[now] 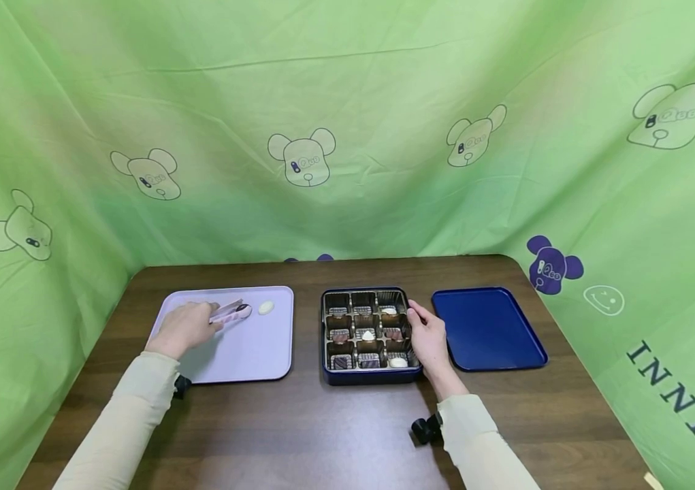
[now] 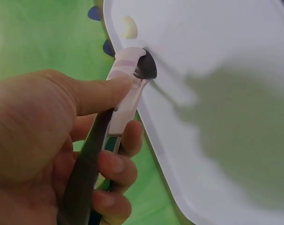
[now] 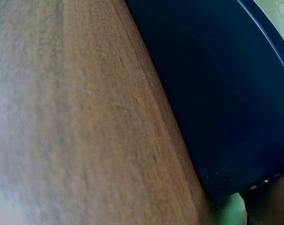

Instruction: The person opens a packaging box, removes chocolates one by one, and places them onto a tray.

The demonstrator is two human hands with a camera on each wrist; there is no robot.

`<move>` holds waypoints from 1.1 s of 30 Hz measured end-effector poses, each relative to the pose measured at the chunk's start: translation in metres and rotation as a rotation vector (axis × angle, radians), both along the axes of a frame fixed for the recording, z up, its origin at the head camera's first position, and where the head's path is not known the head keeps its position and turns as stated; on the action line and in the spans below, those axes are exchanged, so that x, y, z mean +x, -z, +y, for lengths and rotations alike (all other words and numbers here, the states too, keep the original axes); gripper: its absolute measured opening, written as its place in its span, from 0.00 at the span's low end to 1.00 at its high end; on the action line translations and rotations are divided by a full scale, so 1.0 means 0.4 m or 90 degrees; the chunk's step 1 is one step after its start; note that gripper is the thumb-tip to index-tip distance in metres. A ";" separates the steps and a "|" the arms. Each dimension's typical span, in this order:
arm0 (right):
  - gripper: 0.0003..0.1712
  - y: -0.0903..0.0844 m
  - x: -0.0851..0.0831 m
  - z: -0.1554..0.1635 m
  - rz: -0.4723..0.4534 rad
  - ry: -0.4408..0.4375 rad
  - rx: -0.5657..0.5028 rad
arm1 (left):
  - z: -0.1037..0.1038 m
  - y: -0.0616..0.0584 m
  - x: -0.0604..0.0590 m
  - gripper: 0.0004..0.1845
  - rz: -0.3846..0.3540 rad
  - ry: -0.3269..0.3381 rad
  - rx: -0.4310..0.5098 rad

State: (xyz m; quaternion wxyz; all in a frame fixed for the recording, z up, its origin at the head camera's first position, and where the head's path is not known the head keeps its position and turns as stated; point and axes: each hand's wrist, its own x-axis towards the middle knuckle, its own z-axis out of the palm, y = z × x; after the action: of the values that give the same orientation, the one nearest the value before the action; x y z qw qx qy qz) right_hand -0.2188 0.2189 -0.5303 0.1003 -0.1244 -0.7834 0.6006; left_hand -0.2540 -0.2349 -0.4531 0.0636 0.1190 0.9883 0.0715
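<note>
My left hand (image 1: 186, 328) grips a pair of tongs (image 2: 121, 101) with metal arms and pale pink tips. Between those tips sits a dark chocolate (image 2: 147, 65), held above the white tray (image 1: 255, 350). A white oval chocolate (image 1: 266, 307) lies on the tray just beyond. My right hand (image 1: 429, 340) holds the right side of a dark blue box (image 1: 372, 376), thumb at its rim, other fingers largely hidden. Its gold divided insert has dark and white pieces in the front row, brown and white in the middle, and a pale one at back right.
A flat blue lid or tray (image 1: 488, 327) lies right of the box, close to my right hand. Everything stands on a brown wooden table (image 1: 298, 435). Green printed cloth (image 1: 372, 211) hangs behind the table and at both sides.
</note>
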 end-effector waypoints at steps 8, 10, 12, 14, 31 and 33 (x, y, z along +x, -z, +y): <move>0.22 -0.001 0.002 -0.002 0.001 0.002 -0.003 | -0.010 0.004 0.007 0.29 -0.026 -0.021 0.012; 0.22 -0.001 0.003 -0.002 0.004 0.006 -0.004 | -0.011 0.000 0.008 0.31 -0.026 -0.023 0.013; 0.22 0.000 0.003 -0.001 0.006 0.006 -0.006 | -0.012 -0.003 0.008 0.31 -0.017 -0.023 0.017; 0.23 -0.001 0.002 -0.001 0.006 0.004 -0.007 | -0.013 -0.007 0.009 0.29 0.002 -0.019 0.023; 0.23 -0.003 0.002 0.001 -0.010 -0.005 -0.004 | 0.108 -0.056 -0.002 0.21 0.130 0.031 0.065; 0.23 -0.001 0.003 0.001 -0.011 -0.003 0.000 | 0.131 -0.058 -0.002 0.20 0.135 0.044 0.067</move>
State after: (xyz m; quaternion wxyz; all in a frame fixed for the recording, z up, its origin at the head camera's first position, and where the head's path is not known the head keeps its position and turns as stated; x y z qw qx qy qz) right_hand -0.2174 0.2193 -0.5298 0.0922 -0.1273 -0.7844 0.6000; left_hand -0.2548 -0.1826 -0.4298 -0.0452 0.1633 0.9796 0.1077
